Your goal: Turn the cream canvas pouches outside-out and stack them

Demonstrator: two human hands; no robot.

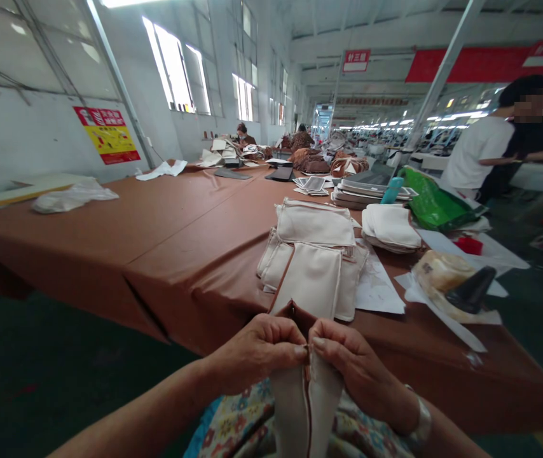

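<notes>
My left hand [264, 346] and my right hand [360, 359] meet at the table's near edge, thumbs and fingers pinched close together. Between them they grip a cream sewn piece [290, 407] with brown edging, which hangs down over a flowered cloth [238, 420] on my lap. Its two edges run side by side below my thumbs. A brown fold [302, 316] stands up just beyond the fingertips. Right behind it lies a pile of similar cream pieces [316, 222], several deep. What the fingertips pinch exactly is partly hidden by the thumbs.
A brown sheet covers the long table [157, 216]. To the right lie more cream pieces [390, 228], white paper [379, 280], a yellowish roll with a black cone [472, 289] and a green bag [436, 200]. Two people [479, 149] stand beyond, and others sit farther back.
</notes>
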